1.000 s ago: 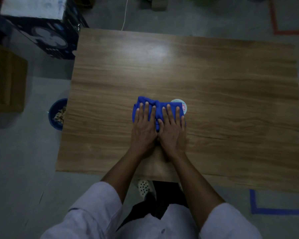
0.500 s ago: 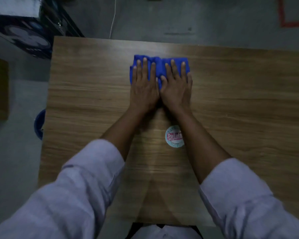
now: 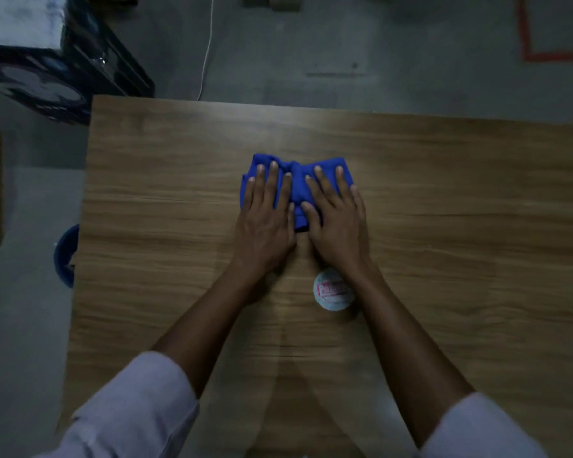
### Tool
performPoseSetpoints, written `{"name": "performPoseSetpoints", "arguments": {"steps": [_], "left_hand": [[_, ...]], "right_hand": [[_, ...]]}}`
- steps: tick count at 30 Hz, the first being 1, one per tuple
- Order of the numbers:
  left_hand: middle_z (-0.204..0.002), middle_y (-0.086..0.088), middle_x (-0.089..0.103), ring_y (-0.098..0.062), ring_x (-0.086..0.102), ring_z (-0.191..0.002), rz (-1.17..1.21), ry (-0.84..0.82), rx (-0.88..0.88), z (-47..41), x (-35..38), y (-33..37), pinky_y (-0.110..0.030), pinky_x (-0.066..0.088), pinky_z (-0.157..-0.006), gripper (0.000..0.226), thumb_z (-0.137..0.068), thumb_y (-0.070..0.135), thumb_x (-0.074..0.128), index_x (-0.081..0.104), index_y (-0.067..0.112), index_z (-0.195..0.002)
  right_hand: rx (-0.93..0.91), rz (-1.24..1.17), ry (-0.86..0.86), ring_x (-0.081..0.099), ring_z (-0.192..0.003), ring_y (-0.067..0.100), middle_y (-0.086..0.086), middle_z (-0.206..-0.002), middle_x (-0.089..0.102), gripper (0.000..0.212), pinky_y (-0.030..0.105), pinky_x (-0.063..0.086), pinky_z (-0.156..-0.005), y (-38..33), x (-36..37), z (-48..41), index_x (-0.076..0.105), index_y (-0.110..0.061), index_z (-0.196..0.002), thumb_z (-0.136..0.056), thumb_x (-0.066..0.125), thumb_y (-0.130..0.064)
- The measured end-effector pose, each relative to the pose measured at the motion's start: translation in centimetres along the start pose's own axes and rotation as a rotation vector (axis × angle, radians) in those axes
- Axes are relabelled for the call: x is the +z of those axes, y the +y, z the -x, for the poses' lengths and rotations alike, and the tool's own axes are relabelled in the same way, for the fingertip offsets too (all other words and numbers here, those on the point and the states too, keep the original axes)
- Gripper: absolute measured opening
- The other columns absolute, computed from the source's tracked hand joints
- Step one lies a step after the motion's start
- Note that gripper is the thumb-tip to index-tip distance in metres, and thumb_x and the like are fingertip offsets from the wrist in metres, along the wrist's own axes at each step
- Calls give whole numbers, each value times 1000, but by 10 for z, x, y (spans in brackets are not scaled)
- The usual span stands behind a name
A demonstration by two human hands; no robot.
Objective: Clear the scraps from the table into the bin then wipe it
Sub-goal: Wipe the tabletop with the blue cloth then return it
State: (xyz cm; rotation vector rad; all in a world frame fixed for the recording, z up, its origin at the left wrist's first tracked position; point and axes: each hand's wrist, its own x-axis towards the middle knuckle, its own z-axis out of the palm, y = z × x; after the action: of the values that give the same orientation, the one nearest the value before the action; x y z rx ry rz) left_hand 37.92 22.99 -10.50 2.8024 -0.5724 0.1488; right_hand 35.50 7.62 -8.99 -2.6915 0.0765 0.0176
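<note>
- Two grips down flat, side by side: left grip (image 3: 266, 223) + right grip (image 3: 339, 226), thumbs close together.
- Both slightly spread, fingers straight, pressing on blue cloth (image 3: 295, 190); no curl round it.
- Cloth bunched under fingers + front of palms; far edge pokes out past fingertips, a strip shows btwn the thumbs.
- Cloth sits mid-counter (image 3: 477, 233), nearer far edge.
- One round white sticker (image 3: 332, 290) w/ red print on counter, near side of cloth, just beside right wrist.
- Off-counter: blue bin (image 3: 65, 256) on floor at counter's left edge, partly hidden by it.
</note>
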Motion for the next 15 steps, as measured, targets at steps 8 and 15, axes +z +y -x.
{"name": "performPoseSetpoints", "arguments": {"steps": [8,15], "left_hand": [[-154,-11,46,-33,44,-135,53,-70,-70,-70,-14,-17,-46,30,-108,57,-103,48,36,49,17,-149],[-154,-1,47,-27,39,-137,80,80,-332,-38,-24,-59,-43,25,-111,51,-105,43,37,46,22,-151]], "right_hand": [[231,-59,-186,10,-159,18,-10,-163,38,62,46,-11,-125,-20,-35,-116,57,-24,-145,-84,63,-13],[573,-319,325,16,-157,34,16,-165,31,67,39,-1,-125,-70,-12,-117,41,-10,-154,-95,55,-39]]}}
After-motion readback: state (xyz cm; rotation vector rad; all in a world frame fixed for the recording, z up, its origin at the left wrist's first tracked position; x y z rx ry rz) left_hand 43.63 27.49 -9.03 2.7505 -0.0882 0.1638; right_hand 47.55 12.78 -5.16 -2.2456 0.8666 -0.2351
